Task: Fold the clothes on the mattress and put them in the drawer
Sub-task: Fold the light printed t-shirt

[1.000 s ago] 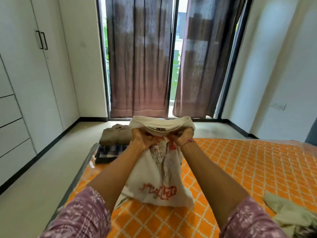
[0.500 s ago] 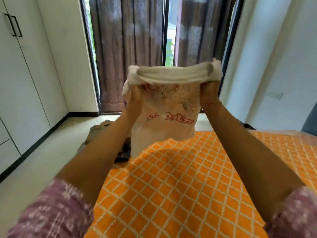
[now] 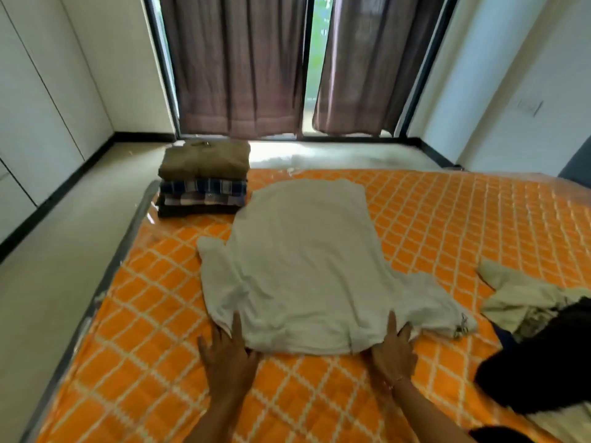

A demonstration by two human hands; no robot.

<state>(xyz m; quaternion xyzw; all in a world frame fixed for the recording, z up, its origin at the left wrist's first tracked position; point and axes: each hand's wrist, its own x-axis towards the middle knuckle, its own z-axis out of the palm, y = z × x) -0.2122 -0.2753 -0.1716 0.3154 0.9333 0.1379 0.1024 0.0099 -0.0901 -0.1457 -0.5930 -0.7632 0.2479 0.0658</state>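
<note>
The mattress [image 3: 447,219], covered in an orange sheet with a white diamond grid, fills most of the lower view and reaches back toward the brown curtains [image 3: 236,65] hanging over the window at the far wall. White wardrobe doors [image 3: 38,100] run along the left side of the room, beside a strip of pale floor [image 3: 64,251].

Spread flat across the middle of the mattress lies the white T-shirt [image 3: 303,251], plain side up, its hem toward the window and its sleeves fanned out to either side near the person. At the far left corner of the mattress, just beside the shirt's hem, stands the stack of folded clothes [image 3: 203,183]: a brown garment on top, checked blue-and-white pieces under it, and something dark at the bottom.

On the right edge sits a heap of unfolded clothes [image 3: 527,302], pale cream cloth over a dark garment; how many pieces it holds is hard to say from here.

The left hand [image 3: 228,353] rests at the shirt's near-left shoulder edge, its fingers straight and spread apart, the tips touching the cloth. The right hand [image 3: 395,346] lies at the near-right shoulder edge, its fingers likewise straight and a little apart, pressing on the fabric, with nothing clamped in either hand.
</note>
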